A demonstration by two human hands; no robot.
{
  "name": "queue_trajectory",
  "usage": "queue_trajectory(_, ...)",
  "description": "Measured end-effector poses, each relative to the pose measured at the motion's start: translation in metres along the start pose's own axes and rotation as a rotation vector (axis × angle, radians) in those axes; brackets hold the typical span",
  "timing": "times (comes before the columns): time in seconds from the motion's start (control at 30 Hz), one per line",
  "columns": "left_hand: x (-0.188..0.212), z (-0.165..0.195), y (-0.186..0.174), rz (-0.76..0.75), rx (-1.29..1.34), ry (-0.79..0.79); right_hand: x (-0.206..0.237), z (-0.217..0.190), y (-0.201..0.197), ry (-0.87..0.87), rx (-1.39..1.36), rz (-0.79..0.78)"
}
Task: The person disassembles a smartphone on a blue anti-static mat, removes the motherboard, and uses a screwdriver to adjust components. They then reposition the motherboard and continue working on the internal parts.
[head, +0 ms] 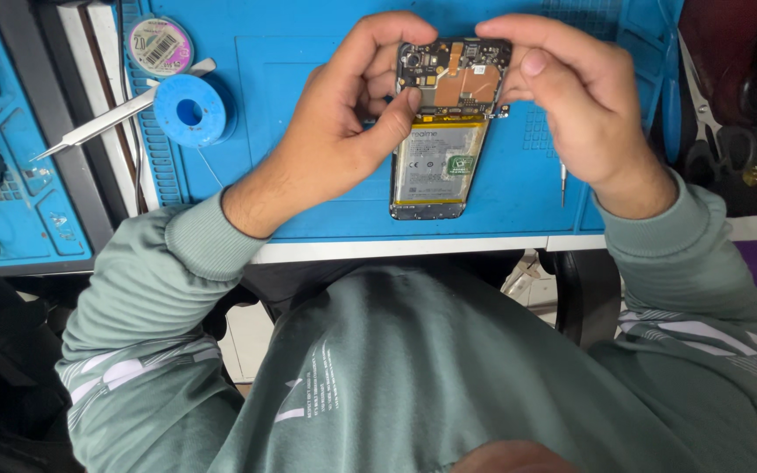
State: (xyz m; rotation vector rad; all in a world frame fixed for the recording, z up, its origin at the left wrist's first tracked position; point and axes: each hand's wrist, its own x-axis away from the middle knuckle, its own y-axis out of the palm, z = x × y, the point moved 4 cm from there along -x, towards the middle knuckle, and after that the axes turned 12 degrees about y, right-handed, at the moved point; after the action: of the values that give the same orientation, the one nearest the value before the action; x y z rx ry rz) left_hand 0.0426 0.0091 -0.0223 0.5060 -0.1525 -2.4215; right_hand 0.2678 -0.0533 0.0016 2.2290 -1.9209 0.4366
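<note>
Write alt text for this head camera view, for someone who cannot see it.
Two bare hands, the left hand and right hand, hold an opened phone with its circuit board and battery exposed, above a blue work mat. On the mat to the left lie tweezers and a blue spool.

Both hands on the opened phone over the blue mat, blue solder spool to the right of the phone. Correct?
Not quite. In the head view the blue solder spool lies to the left of the opened phone, beside the tweezers. The rest holds: the left hand and right hand both grip the phone over the blue mat.
</note>
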Motion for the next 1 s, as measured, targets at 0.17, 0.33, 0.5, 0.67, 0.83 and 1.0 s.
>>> queue_trajectory(0.17,-0.001,-0.001,0.001,0.019,-0.018,0.006,0.005,-0.002,0.002,-0.016,0.015,-0.156)
queue_trajectory(0.33,0.001,0.0,-0.002,0.003,-0.047,0.027,0.002,-0.002,-0.001,0.085,-0.065,-0.241)
queue_trajectory(0.5,0.003,0.001,-0.002,-0.01,-0.03,0.032,0.003,-0.002,-0.003,0.037,0.037,-0.256)
queue_trajectory(0.67,0.001,0.002,-0.002,0.007,-0.034,0.014,0.003,-0.001,0.004,0.002,-0.029,-0.26)
queue_trajectory(0.83,0.0,0.005,-0.002,0.009,-0.059,0.015,0.002,-0.004,0.005,0.001,-0.029,-0.245)
queue_trajectory(1.0,-0.003,0.009,0.0,-0.003,-0.067,0.022,0.003,-0.002,0.003,0.016,0.045,-0.167)
